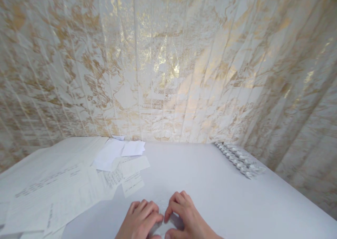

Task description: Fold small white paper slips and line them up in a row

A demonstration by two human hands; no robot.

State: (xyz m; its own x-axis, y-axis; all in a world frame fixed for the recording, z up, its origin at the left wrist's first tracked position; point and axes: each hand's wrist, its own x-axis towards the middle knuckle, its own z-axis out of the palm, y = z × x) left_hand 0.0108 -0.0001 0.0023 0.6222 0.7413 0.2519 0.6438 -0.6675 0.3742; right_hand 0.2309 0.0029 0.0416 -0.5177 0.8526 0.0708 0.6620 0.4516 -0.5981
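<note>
My left hand (142,218) and my right hand (184,214) are close together at the bottom middle of the view, above the white table. The fingers of both are curled inward, with the index fingertips almost meeting. Both thumbs bend in low at the frame's lower edge. Between and just beyond the fingertips there is a faint, pale, see-through patch, perhaps thin clear plastic; its kind cannot be made out. Whatever the fingers hold is mostly hidden by the hands and blur.
Printed sheets (65,186) cover the table's left side, with small paper slips (133,184) and folded white papers (110,154) beside them. Rows of silvery, shiny packets (239,160) lie at the back right. A gold-patterned curtain (163,63) hangs behind the white table (223,196).
</note>
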